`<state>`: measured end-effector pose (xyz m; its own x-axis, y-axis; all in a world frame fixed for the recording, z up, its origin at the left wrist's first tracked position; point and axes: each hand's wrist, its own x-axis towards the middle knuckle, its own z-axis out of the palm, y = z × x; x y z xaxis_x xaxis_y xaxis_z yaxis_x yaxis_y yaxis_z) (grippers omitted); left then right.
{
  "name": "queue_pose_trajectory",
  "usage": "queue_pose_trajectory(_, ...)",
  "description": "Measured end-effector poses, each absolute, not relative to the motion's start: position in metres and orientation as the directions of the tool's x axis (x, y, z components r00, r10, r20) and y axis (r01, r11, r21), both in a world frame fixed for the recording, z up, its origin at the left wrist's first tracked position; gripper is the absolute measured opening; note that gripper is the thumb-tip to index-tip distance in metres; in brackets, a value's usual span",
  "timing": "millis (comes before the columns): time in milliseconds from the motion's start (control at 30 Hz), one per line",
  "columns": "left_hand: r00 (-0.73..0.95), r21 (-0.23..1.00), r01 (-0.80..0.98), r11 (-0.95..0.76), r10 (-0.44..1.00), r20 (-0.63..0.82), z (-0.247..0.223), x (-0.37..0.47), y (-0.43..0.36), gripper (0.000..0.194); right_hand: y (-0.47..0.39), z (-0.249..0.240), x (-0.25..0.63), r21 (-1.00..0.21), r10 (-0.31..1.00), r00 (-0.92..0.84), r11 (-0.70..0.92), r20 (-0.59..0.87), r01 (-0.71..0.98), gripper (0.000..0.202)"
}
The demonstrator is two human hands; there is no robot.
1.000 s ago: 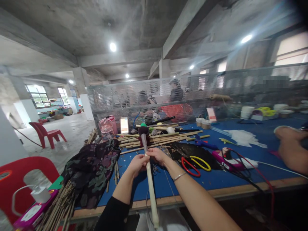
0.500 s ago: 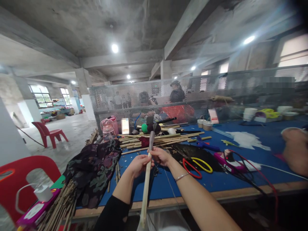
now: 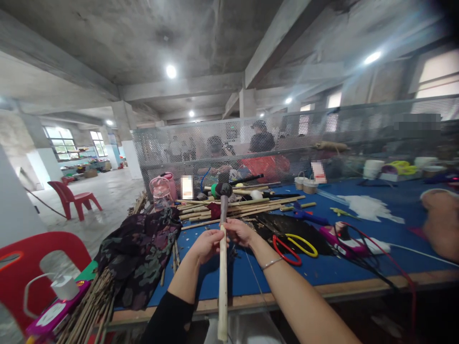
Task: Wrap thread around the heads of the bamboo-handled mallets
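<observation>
Both hands grip one pale stick (image 3: 223, 286): the left hand (image 3: 208, 246) pinches it narrowly between thumb and index finger, the other fingers curled in beneath, while the right hand (image 3: 239, 231) closes on it just beyond, thumb near the left thumb. The stick's bare part runs from the fingers back toward the person, past the table edge; its grey-wrapped part (image 3: 224, 210) points away and ends at a dark rounded head (image 3: 224, 190).

That head stands in front of part of a pile of canes (image 3: 265, 205) lying beyond the fingers — too overlapped to count. Among them, one green ball (image 3: 214, 189), one white ball (image 3: 256, 195) and one dark red bundle (image 3: 214, 210) show. A thin thread (image 3: 254, 272) hangs just below the right fingers.

To the right of the fingers lie one pair of scissors (image 3: 294, 263), its two handles red and yellow, on a black sheet (image 3: 311, 235), then one blue tool (image 3: 311, 218) and one purple power strip (image 3: 335, 240). To the left — one camouflage cloth (image 3: 143, 253), one bundle of thin stalks (image 3: 91, 296), a second purple power strip (image 3: 53, 310) and two red chairs (image 3: 79, 197).
</observation>
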<state>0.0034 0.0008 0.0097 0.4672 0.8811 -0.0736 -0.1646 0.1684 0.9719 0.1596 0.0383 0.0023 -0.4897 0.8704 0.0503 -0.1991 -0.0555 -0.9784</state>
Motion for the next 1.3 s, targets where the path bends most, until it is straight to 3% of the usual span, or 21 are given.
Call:
queue_pose_trajectory(167, 0.316, 0.992, 0.036, 0.124, 0.94, -0.129, 0.004, 0.005, 0.003, 0.045, 0.041, -0.003, 0.155, -1.0, 0.919, -0.395, -0.004, 0.001, -0.013, 0.035)
queue_pose_trajectory(333, 0.198, 0.982, 0.189, 0.029, 0.978, -0.067, 0.011, 0.006, -0.003, 0.047, 0.039, -0.001, 0.154, -1.0, 0.92, -0.391, -0.014, -0.006, -0.018, 0.033)
queue_pose_trajectory(400, 0.221, 0.992, 0.123, 0.02, 0.974, -0.047, 0.014, 0.005, -0.005, 0.045, 0.037, 0.001, 0.156, -0.996, 0.91, -0.414, -0.055, -0.022, -0.067, 0.033)
queue_pose_trajectory(500, 0.425, 0.991, -0.068, 0.113, 0.902, -0.074, 0.018, 0.002, -0.007, 0.042, 0.034, 0.005, 0.157, -0.978, 0.875, -0.484, -0.119, -0.021, -0.173, 0.034)
queue_pose_trajectory(600, 0.552, 0.966, -0.132, 0.22, 0.826, -0.113, 0.017, 0.001, -0.007, 0.042, 0.033, 0.005, 0.156, -0.965, 0.854, -0.52, -0.122, 0.018, -0.233, 0.035)
queue_pose_trajectory(833, 0.289, 0.994, 0.029, 0.108, 0.951, -0.112, 0.001, 0.004, 0.002, 0.045, 0.041, -0.005, 0.153, -0.998, 0.919, -0.394, -0.045, -0.027, -0.036, 0.033)
queue_pose_trajectory(967, 0.318, 0.996, -0.018, 0.083, 0.945, -0.073, 0.006, 0.003, 0.0, 0.044, 0.038, 0.0, 0.154, -0.99, 0.904, -0.426, -0.078, -0.021, -0.117, 0.033)
queue_pose_trajectory(1133, 0.536, 0.964, -0.191, 0.186, 0.842, -0.056, 0.015, 0.002, -0.006, 0.035, 0.032, 0.007, 0.156, -0.966, 0.863, -0.504, -0.103, 0.033, -0.239, 0.035)
queue_pose_trajectory(1200, 0.514, 0.968, -0.162, 0.193, 0.854, -0.084, 0.013, 0.003, -0.005, 0.033, 0.032, 0.006, 0.154, -0.97, 0.867, -0.497, -0.091, 0.034, -0.226, 0.034)
queue_pose_trajectory(1300, 0.352, 0.992, -0.038, 0.121, 0.931, -0.1, 0.008, 0.005, -0.001, 0.034, 0.035, 0.002, 0.152, -0.986, 0.895, -0.445, -0.064, 0.012, -0.155, 0.033)
